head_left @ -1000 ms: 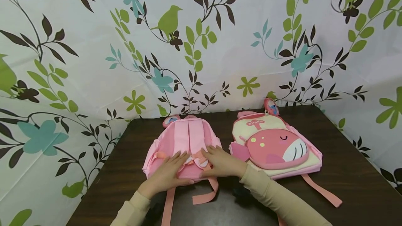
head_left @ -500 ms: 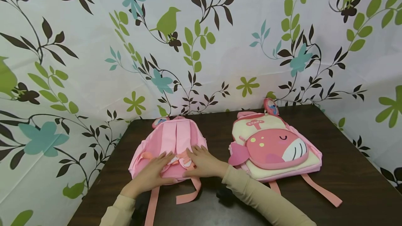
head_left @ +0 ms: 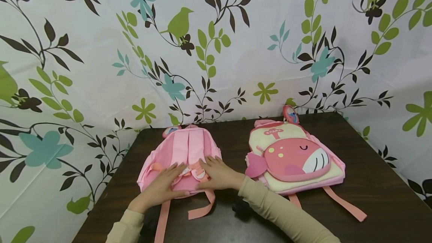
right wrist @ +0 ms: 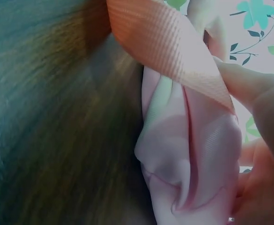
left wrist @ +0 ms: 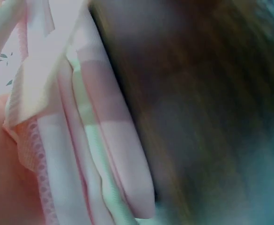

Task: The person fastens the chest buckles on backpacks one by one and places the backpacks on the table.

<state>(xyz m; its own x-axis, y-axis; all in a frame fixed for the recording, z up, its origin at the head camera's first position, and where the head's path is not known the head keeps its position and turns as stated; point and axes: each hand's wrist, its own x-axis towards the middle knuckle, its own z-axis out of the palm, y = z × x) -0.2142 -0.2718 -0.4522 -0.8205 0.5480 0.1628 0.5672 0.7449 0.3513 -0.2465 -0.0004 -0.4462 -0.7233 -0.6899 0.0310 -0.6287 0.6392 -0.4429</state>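
Note:
A pink backpack (head_left: 180,147) lies on the table with its shoulder straps facing up. My left hand (head_left: 163,183) rests flat on its lower left part, fingers stretched forward. Beside it my right hand (head_left: 217,173) lies on the lower right part, fingers also extended, over an orange strap and its buckle. In the left wrist view the side of the backpack (left wrist: 113,136) stands close against the dark table. An orange webbing strap (right wrist: 169,42) crosses the backpack's edge in the right wrist view, with my thumb touching near it.
To the right lies a second backpack (head_left: 276,134), front up, with a pink whale pocket (head_left: 293,158). Loose strap ends (head_left: 345,203) trail from both bags over the dark wooden table (head_left: 368,168). A leaf-patterned cloth (head_left: 236,63) hangs behind and at the left.
Both hands and the pink backpack under them have slid left, mostly between one second and half a second ago. The gap to the whale backpack has widened; since then almost nothing has moved.

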